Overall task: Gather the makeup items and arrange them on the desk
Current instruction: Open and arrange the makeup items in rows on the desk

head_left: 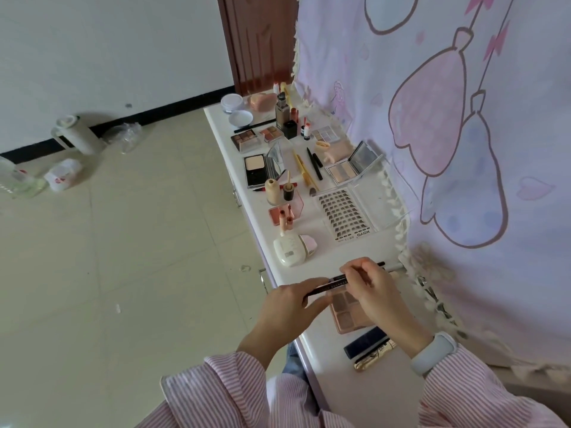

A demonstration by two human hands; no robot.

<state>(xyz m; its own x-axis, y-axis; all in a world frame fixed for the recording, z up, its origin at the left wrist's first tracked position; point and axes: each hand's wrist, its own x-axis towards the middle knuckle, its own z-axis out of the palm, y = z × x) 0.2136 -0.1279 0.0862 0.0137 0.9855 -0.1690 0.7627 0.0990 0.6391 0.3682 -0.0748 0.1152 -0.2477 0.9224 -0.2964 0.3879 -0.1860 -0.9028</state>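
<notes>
Nearest the camera, a dark blue tube [366, 341] and a gold tube [375, 356] are seen lying side by side on the white desk [312, 257], just beside the right wrist. Slightly farther on, a slim black pencil [335, 281] is held above the desk by both hands, its long axis running from lower left to upper right, roughly across the desk's width. The left hand [293, 304] is closed on the pencil's lower left end, thumb and fingers pinched together around it. The right hand [370, 288] is clamped on the upper right part, fingertips pressed together on the barrel; whether a cap is being fitted or removed cannot be told. Directly beneath the hands, a pink eyeshadow palette [349, 316] is partly covered. A free strip of desk lies just beyond the hands, so the pencil is judged likely to be set there by either hand. Farther off, a white compact [290, 250], a lash tray [343, 214] and further open palettes are already laid out.
</notes>
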